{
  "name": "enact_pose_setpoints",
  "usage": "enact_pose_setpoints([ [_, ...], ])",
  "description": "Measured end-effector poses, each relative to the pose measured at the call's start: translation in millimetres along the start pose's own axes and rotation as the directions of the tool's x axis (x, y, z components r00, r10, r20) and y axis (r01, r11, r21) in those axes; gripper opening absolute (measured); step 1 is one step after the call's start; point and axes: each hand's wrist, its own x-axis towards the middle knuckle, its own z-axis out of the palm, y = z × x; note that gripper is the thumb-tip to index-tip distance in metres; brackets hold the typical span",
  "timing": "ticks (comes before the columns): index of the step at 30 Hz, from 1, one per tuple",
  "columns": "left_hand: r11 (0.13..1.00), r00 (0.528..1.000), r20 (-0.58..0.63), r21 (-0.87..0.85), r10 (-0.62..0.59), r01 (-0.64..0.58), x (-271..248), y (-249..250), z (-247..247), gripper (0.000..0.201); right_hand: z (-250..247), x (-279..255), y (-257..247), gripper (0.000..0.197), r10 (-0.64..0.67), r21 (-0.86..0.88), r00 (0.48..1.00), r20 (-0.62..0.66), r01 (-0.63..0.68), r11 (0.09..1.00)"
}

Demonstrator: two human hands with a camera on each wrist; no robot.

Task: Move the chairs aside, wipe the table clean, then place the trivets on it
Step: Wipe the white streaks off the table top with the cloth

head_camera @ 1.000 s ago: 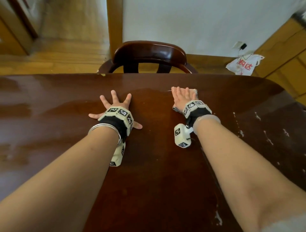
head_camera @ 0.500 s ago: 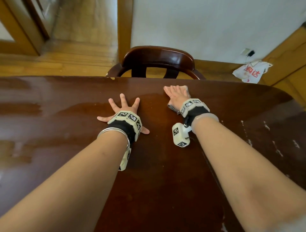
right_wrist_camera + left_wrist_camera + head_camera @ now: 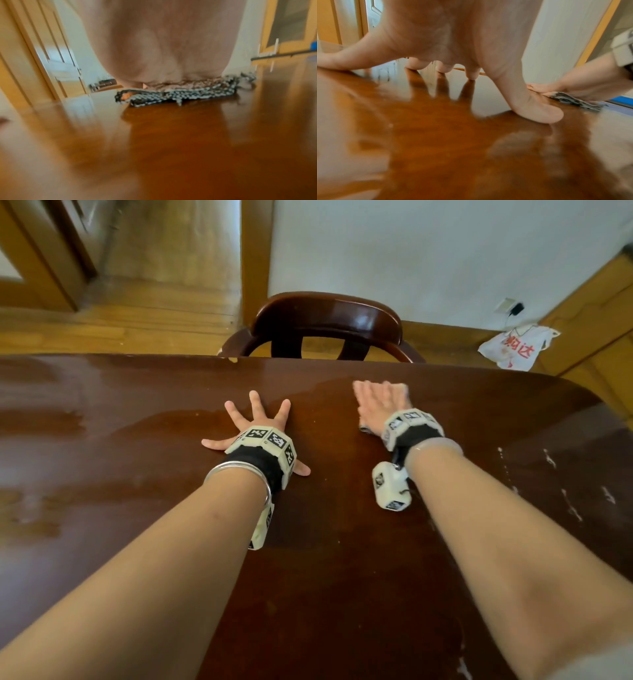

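Note:
A dark glossy wooden table (image 3: 102,440) fills the head view, with wet streaks across it. My left hand (image 3: 255,422) lies flat on the top with its fingers spread wide. My right hand (image 3: 380,402) presses flat on a black-and-white knitted cloth (image 3: 185,93), which lies spread on the table nearer the far edge. Only a sliver of the cloth (image 3: 363,429) shows under the palm in the head view. The left wrist view shows the cloth (image 3: 573,100) under the right palm. A dark wooden chair (image 3: 329,323) stands tucked in at the far side of the table. No trivets are in view.
White specks and smears (image 3: 568,501) dot the table's right part. A white plastic bag with red print (image 3: 517,347) lies on the floor by the wall at the right. A doorway (image 3: 51,268) opens at the far left over a wooden floor.
My right hand has slid the cloth away from me toward the far edge. The left hand stays spread in place. The head view has shifted, so the chair sits lower in frame.

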Motion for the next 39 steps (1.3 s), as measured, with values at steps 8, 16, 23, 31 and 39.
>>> enact_pose_setpoints([
  [8, 1.0, 0.999, -0.043, 0.009, 0.011, -0.011, -2, -2, 3, 0.137, 31, -66, 31, 0.057, -0.173, 0.136, 0.983, 0.055, 0.164, 0.977],
  [16, 0.999, 0.996, -0.08, 0.022, 0.031, -0.03, -18, 1, 19, 0.113, 50, -96, 54, 0.053, 0.098, 0.228, 0.992, 0.082, -0.114, 0.967],
  [23, 0.981, 0.987, 0.044, 0.118, 0.152, -0.157, -71, 17, 70, 0.114, 82, -155, 102, 0.05, 0.066, 0.252, 0.994, 0.088, -0.086, 0.964],
  [31, 0.988, 0.989, 0.076, 0.069, 0.13, -0.135, -102, 26, 108, 0.122, 96, -205, 54, 0.053, -0.072, 0.197, 0.996, 0.053, 0.061, 0.979],
  [39, 0.986, 0.989, 0.087, 0.102, 0.122, -0.13, -127, 29, 134, 0.124, 103, -222, 90, 0.055, 0.235, 0.289, 0.962, 0.137, -0.265, 0.92],
])
